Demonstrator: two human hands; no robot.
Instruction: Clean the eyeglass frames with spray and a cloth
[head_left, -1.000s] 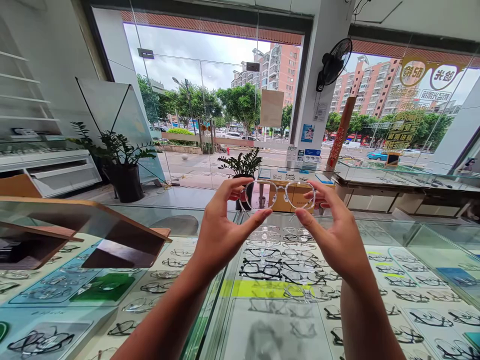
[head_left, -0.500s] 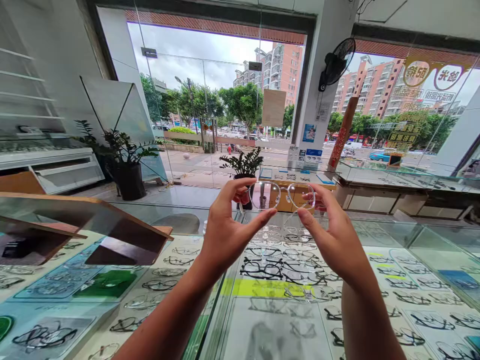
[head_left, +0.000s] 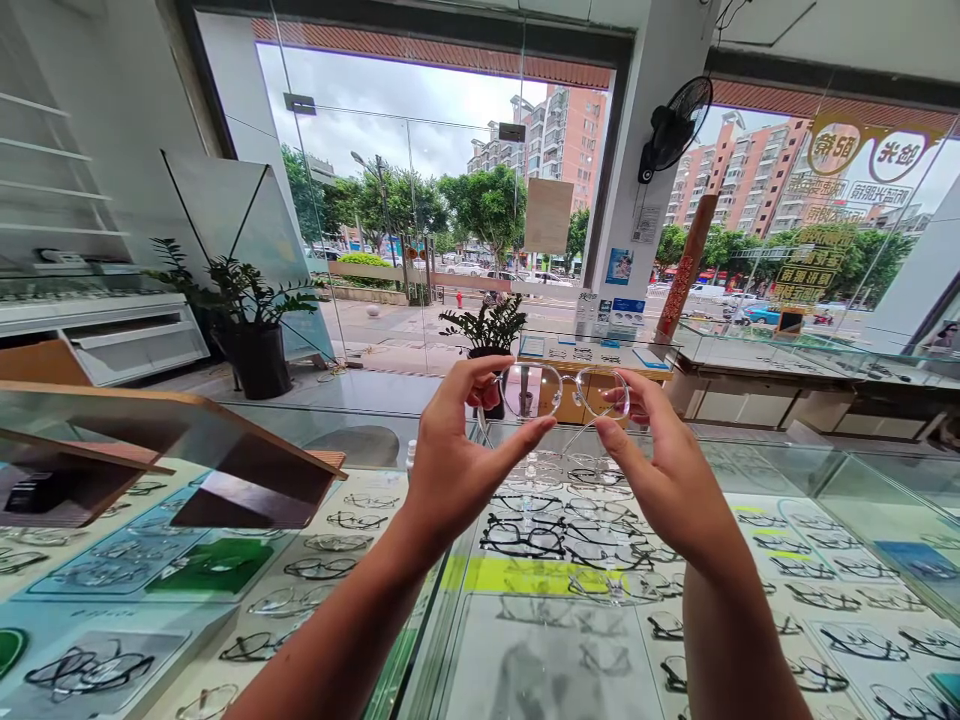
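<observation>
Status: the clear-rimmed eyeglasses are off the display surface and raised in front of the person, front section upright and roughly level; judged from this position, pick-up is complete and the pair is at a viewing height; set-down is not done; any further remaining step cannot be determined.

Grip: the left hand grasps the left outer end of the eyeglasses, fingers above and behind, thumb below; the right hand grasps the right outer end in a matching manner; both grips are light pinches; the bridge is unobstructed between them; thin temples extend below the rims, partly hidden, so their full fold cannot be confirmed.

Surface: a glass display counter lies beneath the hands; rows of spectacle frames are laid out there, with a yellow strip across the nearer part; to the left, a green tray sits near a slanted wood-edged panel.

Room: a large window faces a street with trees and buildings; a black wall fan is mounted on a pillar; a potted plant stands on the floor at left; a further counter stands at right.
</observation>
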